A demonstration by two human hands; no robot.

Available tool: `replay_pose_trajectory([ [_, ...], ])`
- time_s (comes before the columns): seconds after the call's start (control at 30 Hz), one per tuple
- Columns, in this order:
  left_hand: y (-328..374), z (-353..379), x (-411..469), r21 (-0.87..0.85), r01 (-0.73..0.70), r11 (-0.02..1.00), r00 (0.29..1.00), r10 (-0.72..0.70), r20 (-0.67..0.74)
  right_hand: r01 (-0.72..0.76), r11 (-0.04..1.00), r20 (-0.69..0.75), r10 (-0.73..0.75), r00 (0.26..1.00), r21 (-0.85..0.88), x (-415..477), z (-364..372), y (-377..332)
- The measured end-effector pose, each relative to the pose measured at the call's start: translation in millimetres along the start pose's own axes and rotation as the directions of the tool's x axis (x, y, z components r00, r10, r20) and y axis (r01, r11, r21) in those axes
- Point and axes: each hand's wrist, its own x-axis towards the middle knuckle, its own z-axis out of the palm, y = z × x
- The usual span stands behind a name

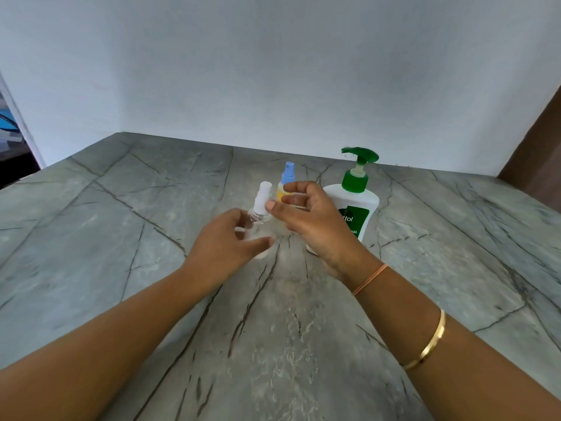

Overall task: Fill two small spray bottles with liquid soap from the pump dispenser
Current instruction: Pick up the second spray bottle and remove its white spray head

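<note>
A clear small spray bottle [258,218] with a white spray top [263,197] stands upright on the grey stone counter [288,329]. My left hand [226,244] grips its body from the left. My right hand [309,220] is just right of the white top, thumb tip touching its base, fingers curled above with nothing held between them. A second small spray bottle [285,185] with a blue top stands behind, partly hidden by my right fingers. The white pump dispenser [361,208] with a green pump stands at the right, its lower part hidden behind my right hand.
A pale wall [273,71] closes the back of the counter. A brown wooden edge [540,147] rises at the far right. The counter's left edge [36,174] drops off to a dark area.
</note>
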Motion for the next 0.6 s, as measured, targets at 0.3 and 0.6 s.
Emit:
replay_pose_trajectory([
  [0.3,15,14,-30,-0.001,-0.09,0.996,0.995,0.09,0.035,0.244,0.923,-0.136,-0.294,0.946,-0.298,-19,-2,15],
  [0.6,10,16,-31,0.0,-0.109,0.994,0.986,0.109,0.124,0.294,0.882,-0.125,-0.36,0.924,-0.369,-26,-1,23],
])
